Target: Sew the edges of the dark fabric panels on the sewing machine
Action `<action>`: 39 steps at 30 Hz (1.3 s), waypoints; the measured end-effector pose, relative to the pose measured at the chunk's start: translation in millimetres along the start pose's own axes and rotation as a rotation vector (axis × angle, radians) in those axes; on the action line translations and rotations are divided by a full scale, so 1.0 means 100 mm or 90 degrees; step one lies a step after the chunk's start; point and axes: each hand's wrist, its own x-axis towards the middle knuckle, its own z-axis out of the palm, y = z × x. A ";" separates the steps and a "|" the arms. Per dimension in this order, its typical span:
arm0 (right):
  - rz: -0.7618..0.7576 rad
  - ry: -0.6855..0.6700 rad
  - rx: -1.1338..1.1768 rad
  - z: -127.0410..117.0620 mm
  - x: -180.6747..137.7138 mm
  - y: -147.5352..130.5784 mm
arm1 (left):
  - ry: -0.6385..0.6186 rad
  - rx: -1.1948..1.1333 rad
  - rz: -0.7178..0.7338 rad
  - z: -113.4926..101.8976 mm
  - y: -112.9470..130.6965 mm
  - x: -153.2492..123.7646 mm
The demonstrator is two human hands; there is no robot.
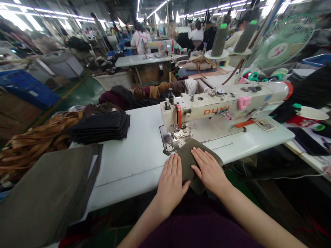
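Note:
A piece of olive-grey fabric [186, 159] lies at the front edge of the white sewing table, its near part hanging over the edge. My left hand [172, 179] rests flat on its left side, fingers stretched out and pointing away from me. On the right part of the same fabric lies my right hand [207, 168], palm down, its fingers extended and the thumb apart. Just beyond the fabric stands a white sewing machine [224, 105]; the cloth's far corner reaches near the metal needle plate [178, 136].
At the table's left lie a stack of dark fabric pieces [103, 125] and a larger pile of olive-grey pieces [43, 189]. Brown strips [38, 141] heap beyond them. Thread cones [219, 40] and a green fan [281, 48] stand behind the machine. People work farther back.

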 end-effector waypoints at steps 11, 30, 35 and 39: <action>-0.069 -0.020 0.031 -0.02 0.29 0.00 | -0.023 0.012 0.011 -0.06 -0.02 -0.01; -0.011 -0.007 -0.006 0.08 0.27 0.16 | -0.035 0.043 -0.006 -0.05 -0.08 -0.21; 0.013 0.000 -0.015 0.05 0.27 0.24 | -0.028 0.042 -0.007 -0.07 -0.08 -0.24; 0.054 0.029 -0.024 0.07 0.24 0.37 | -0.017 0.050 -0.002 -0.07 -0.08 -0.24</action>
